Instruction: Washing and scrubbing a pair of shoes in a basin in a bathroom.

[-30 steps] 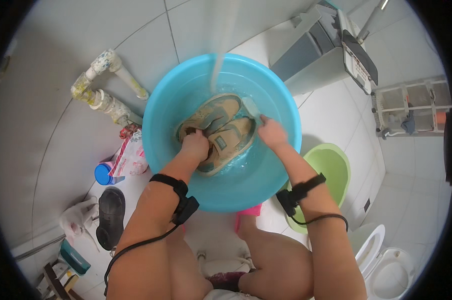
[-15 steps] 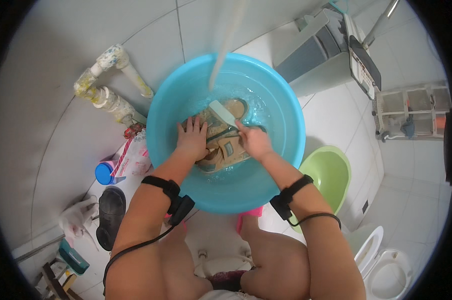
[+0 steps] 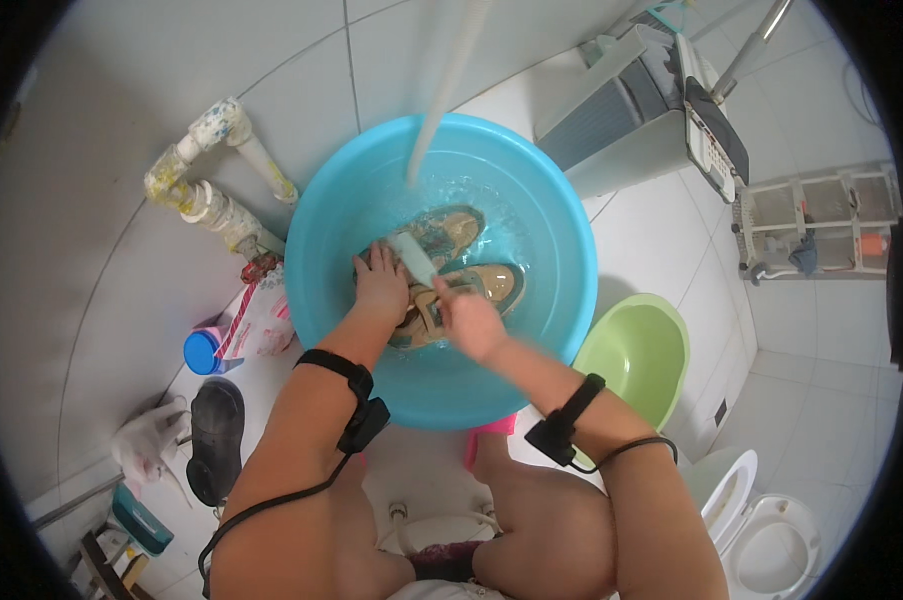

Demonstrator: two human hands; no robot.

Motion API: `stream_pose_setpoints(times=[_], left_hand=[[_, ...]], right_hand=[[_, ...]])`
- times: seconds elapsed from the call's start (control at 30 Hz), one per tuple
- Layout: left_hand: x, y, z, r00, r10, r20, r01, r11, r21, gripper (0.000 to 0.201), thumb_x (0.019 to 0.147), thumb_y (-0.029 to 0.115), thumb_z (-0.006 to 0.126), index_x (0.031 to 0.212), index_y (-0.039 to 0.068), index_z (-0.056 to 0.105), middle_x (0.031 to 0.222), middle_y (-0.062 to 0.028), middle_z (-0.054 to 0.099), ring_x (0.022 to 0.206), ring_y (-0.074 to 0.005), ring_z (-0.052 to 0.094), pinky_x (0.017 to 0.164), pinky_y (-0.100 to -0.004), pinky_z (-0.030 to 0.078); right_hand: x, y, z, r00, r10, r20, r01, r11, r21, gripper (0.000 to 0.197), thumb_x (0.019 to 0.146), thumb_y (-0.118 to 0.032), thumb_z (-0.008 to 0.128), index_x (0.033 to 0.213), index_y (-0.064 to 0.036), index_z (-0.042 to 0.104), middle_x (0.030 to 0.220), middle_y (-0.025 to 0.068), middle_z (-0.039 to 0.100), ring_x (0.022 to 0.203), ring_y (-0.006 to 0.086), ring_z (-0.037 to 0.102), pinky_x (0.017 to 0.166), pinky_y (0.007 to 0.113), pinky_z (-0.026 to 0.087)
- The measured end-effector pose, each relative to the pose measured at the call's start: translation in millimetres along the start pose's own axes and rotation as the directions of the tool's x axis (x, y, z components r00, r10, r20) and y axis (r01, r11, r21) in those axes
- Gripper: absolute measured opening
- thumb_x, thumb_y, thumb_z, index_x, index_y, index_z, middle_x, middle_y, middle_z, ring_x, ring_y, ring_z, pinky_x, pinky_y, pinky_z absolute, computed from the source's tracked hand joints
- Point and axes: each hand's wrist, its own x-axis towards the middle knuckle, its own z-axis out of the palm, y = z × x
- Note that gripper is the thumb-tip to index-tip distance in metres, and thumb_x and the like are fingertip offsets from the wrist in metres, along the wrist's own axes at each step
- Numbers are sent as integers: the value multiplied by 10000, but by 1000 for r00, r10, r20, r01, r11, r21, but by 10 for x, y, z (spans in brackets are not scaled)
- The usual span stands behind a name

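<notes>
Two tan shoes lie in the water of a round blue basin (image 3: 584,270), the far shoe (image 3: 459,228) and the near shoe (image 3: 500,281) side by side. My left hand (image 3: 383,288) rests on the shoes at their left end, its fingers spread and stretched out. Wrapped round the handle of a pale green brush (image 3: 413,258) is my right hand (image 3: 470,318). The brush head lies over the shoes, close beside my left fingers; its bristles are hidden beneath it. Water from a pale hose (image 3: 452,85) stirs the far side of the basin.
A green tub (image 3: 644,350) stands right of the basin. White pipes (image 3: 212,200) run along the left wall. A blue-lidded container (image 3: 202,352) and a dark shoe (image 3: 216,430) are at the left. A grey bin-like box (image 3: 622,120) stands far right, a toilet (image 3: 767,535) near right.
My right hand has drawn the brush toward me and left. The near shoe's tan front now shows more, and the far shoe lies further left and lower in view. The view has shifted slightly.
</notes>
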Motion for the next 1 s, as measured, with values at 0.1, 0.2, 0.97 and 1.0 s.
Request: stream_pose_setpoints(times=[0.1, 0.2, 0.97, 1.0], left_hand=[[-89, 28, -110, 997, 19, -77, -23, 998, -51, 732, 872, 309, 547, 1470, 71, 196, 1527, -201, 118, 1401, -390, 119, 1073, -594, 184], [-114, -77, 10, 983, 31, -180, -58, 987, -148, 752, 849, 284, 585, 1472, 101, 205, 1514, -203, 155, 1401, -389, 115, 1080, -579, 186], [37, -20, 34, 988, -134, -81, 108, 958, -267, 820, 827, 384, 624, 1487, 303, 145, 1488, -325, 52, 1342, -526, 162, 1048, -523, 289], [3, -22, -43, 990, -138, -22, 125, 948, -294, 848, 822, 402, 623, 1493, 285, 119, 1485, -331, 51, 1337, -532, 172, 1042, -510, 307]], right_hand=[[89, 353, -65, 996, -84, -35, 79, 991, -110, 490, 845, -145, 519, 1334, -159, 482, 822, 194, 639, 731, 354, 639, 675, 468, 517], [214, 337, -253, 992, -77, -98, 56, 978, -200, 493, 839, -164, 538, 1328, -210, 492, 806, 168, 627, 736, 332, 637, 667, 448, 521], [203, 548, -351, 949, 185, -256, -167, 982, 90, 363, 886, -202, 524, 1247, -188, 565, 795, 192, 645, 782, 369, 630, 712, 467, 501], [185, 552, -344, 957, 153, -245, -145, 988, 52, 379, 891, -204, 534, 1270, -196, 549, 781, 196, 642, 737, 369, 627, 683, 451, 499]])
